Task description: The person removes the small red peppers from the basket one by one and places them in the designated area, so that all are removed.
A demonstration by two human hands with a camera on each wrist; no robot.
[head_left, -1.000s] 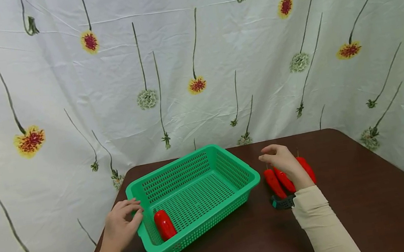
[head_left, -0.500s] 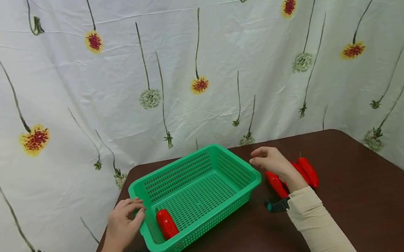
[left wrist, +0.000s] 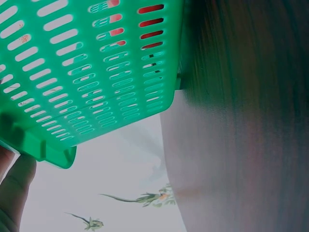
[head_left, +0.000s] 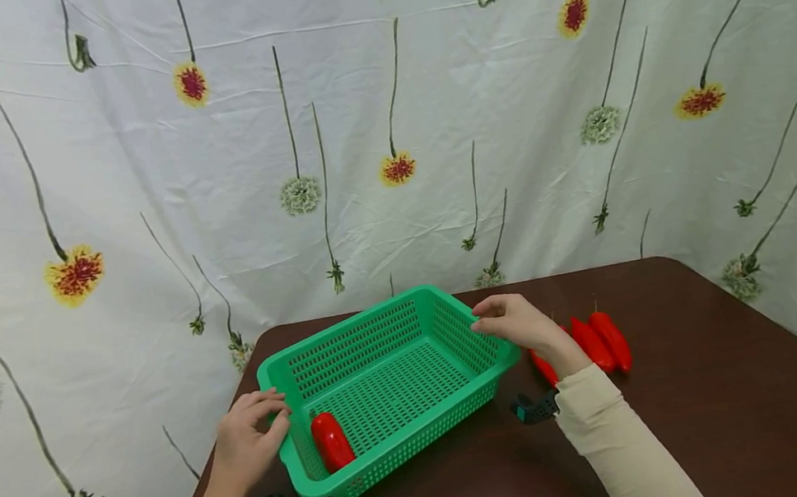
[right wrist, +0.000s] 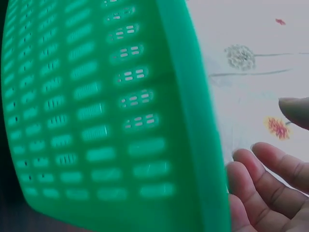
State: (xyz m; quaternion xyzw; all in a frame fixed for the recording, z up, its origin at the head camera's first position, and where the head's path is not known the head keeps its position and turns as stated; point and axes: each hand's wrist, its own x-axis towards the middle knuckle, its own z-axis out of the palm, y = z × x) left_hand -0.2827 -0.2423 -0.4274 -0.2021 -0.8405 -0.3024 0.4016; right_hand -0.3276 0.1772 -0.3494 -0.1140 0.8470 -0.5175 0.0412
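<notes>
A green plastic basket (head_left: 421, 435) with slotted walls stands on the table. My left hand (head_left: 243, 442) holds its left rim, fingers curved over the edge; in the left wrist view a fingertip (left wrist: 21, 171) meets the rim's underside. One red pepper (head_left: 333, 441) lies inside, at the near left corner. Over the basket's right rim hovers my right hand (head_left: 516, 324), holding nothing. The right wrist view shows its fingers (right wrist: 244, 181) loosely bent and spread, tips right at the rim. Several more red peppers (head_left: 609, 339) lie right of the basket, partly hidden by the right forearm.
The dark brown table (head_left: 715, 392) extends to the right and toward the front. A white cloth (head_left: 367, 236) printed with flowers hangs close behind it. Dark bands (head_left: 533, 408) sit on both wrists.
My right hand has moved left from above the loose peppers to the basket's right rim, uncovering more of those peppers. The left hand has stayed at the left rim. The head view has shifted slightly.
</notes>
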